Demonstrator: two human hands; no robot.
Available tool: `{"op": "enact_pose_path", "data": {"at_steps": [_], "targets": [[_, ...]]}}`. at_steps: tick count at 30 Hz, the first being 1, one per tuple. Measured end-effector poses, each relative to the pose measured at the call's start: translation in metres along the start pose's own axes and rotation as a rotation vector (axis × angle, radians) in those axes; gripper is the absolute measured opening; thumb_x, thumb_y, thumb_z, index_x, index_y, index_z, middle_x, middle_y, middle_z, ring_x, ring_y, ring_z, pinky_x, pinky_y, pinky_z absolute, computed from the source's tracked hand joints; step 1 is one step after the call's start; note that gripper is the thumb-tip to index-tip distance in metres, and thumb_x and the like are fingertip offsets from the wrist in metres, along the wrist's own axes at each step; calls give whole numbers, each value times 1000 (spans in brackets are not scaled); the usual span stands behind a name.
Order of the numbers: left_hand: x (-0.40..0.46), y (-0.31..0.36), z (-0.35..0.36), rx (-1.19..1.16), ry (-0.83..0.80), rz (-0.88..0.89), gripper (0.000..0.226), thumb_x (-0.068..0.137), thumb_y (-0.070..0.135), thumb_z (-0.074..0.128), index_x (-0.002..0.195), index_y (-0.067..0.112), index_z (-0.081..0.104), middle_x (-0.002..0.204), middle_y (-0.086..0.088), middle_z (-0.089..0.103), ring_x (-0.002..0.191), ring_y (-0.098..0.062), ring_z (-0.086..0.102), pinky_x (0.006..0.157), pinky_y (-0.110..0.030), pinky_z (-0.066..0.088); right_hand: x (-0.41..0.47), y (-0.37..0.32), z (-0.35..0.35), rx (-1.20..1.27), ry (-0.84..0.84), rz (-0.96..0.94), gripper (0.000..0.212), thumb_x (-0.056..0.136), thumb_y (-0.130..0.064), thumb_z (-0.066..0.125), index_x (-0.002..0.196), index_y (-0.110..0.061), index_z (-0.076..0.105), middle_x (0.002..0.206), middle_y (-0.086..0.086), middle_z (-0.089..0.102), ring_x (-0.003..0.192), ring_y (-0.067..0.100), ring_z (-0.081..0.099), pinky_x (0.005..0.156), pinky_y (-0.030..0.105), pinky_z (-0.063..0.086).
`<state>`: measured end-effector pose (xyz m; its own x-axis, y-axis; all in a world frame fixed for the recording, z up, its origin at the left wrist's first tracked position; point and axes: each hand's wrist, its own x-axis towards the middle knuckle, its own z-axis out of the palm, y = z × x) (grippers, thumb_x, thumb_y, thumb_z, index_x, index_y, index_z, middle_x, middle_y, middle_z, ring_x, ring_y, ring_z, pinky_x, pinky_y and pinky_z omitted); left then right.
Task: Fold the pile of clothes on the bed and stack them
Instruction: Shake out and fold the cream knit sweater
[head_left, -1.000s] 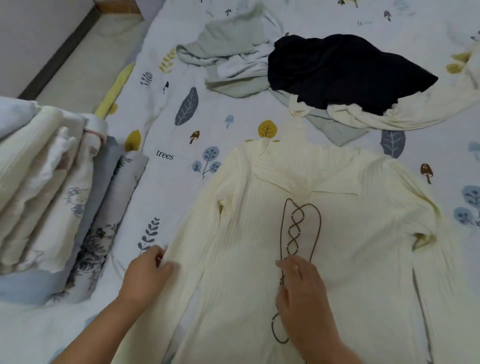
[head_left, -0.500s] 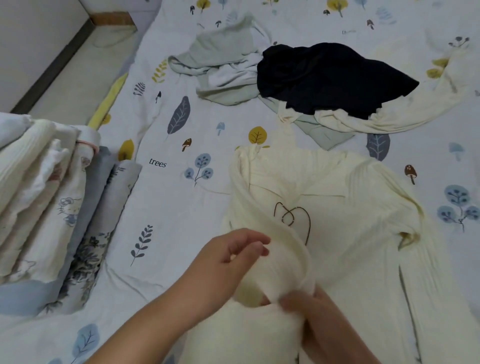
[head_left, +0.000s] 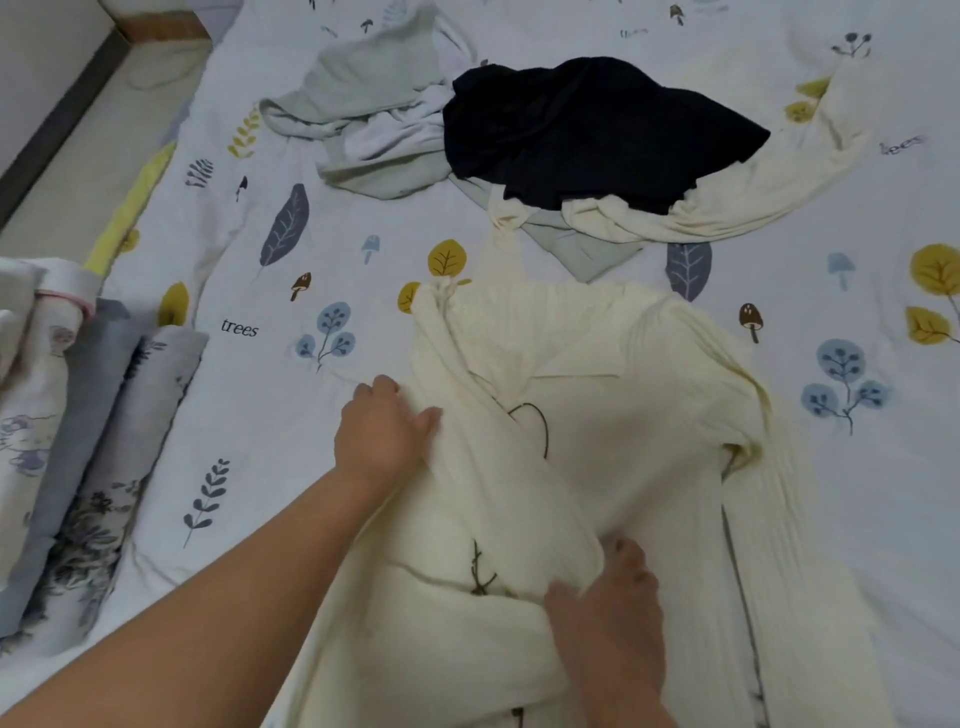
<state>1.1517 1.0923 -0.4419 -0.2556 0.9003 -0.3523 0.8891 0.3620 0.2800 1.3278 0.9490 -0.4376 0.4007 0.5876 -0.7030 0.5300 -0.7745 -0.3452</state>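
The sweater lies at the near edge of the bed, a cream ribbed knit with a dark lace threaded down its front, part of it hidden under the left sleeve, which is folded diagonally across the body. It looks soft, light and stretchy, so it will probably sag and slide rather than hold a crease; it is best taken at the seams, the shoulder and the folded edge, with flat palms to smooth it. The left hand rests on the folded edge near the shoulder, fingers together and pressing the cloth, the thumb laid along the fold. The right hand lies lower on the body, its fingers curled over the end of the folded sleeve and seemingly holding it down; how firmly it grips I cannot tell. The right sleeve is not yet folded and runs along the body toward the near edge. Toward the far edge, apart from the sweater, lies the unfolded pile: a black garment over a pale green one and a cream one. At the left edge stands a stack of folded cloth.
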Motion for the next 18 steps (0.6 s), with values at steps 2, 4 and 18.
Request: {"op": "enact_pose_path", "data": {"at_steps": [2, 4, 18], "targets": [[8, 0, 5, 9, -66, -34, 27, 85, 27, 62, 102, 9, 50, 93, -3, 52, 91, -27, 52, 68, -31, 37, 8, 8, -9, 44, -130, -94, 63, 78, -22, 64, 128, -20, 26, 120, 1, 46, 107, 21, 50, 91, 34, 44], [16, -4, 4, -19, -15, -23, 9, 85, 13, 57, 87, 11, 48, 80, -1, 50, 82, -25, 49, 65, -29, 32, 11, 18, -23, 58, -309, -197, 52, 72, -21, 66, 113, -30, 34, 104, -12, 52, 94, 11, 53, 81, 23, 44], [22, 1, 0, 203, 238, 280, 46, 90, 8, 49, 135, 8, 43, 134, -22, 41, 113, -43, 47, 87, -47, 42, 13, 55, -60, -231, -396, -163, 18, 77, -31, 58, 94, -25, 52, 88, -10, 56, 79, 5, 54, 66, 17, 41]]}}
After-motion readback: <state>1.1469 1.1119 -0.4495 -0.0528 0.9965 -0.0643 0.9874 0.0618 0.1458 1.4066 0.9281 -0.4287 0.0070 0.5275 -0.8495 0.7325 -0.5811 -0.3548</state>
